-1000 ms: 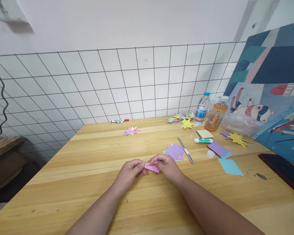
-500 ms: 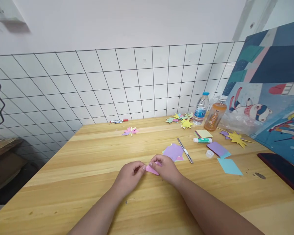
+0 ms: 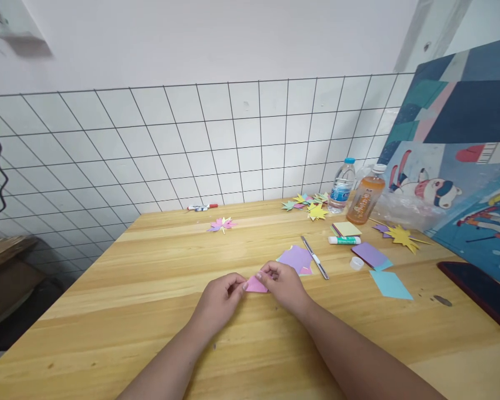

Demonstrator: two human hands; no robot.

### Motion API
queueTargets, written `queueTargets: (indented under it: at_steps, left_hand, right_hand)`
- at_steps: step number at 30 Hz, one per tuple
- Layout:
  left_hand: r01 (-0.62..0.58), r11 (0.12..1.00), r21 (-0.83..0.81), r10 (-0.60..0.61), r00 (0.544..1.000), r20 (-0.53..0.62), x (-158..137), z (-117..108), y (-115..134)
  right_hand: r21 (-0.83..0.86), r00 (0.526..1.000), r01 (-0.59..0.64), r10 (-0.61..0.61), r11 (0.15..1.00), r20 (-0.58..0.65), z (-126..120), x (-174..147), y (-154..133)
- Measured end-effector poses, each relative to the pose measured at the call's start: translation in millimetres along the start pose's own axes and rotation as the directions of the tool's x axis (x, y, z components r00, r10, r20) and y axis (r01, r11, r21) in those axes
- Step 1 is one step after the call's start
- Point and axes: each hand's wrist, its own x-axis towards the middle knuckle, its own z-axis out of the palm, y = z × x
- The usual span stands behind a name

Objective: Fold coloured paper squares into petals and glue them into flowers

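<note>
With the left hand (image 3: 220, 301) and right hand (image 3: 286, 288) pinching opposite sides of the pink paper (image 3: 256, 286), an uneven pull could crumple it.

1 head view, forward and down

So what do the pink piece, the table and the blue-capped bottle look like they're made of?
Pink piece: probably matte paper, thin and without shine. Table: wood or printed laminate, satin-looking, with streaky grain. Blue-capped bottle: likely glossy plastic, judging by its see-through walls.
</note>
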Motion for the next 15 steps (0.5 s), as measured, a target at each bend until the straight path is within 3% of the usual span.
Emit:
queueTargets:
  at_steps: [6, 12, 15]
  left_hand:
    - [0.022, 0.999, -0.045, -0.021, 1.0, 0.016, -0.6, 3.4, -1.5]
    - [0.08, 0.95, -0.303, -0.11, 0.99, -0.084, 3.4, 2.2, -1.9]
    - [0.081, 0.937, -0.34, -0.113, 0.991, -0.074, 3.9, 5.9, -4.5]
  right_hand:
    - [0.152, 1.0, -0.012, 0.011, 0.988, 0.006, -1.2, 0.3, -1.2]
    - [0.435, 0.957, -0.252, 0.157, 0.865, 0.244, -0.9, -5.4, -14.4]
    - [0.485, 0.956, -0.283, 0.202, 0.828, 0.214, 2.0, -4.4, -12.8]
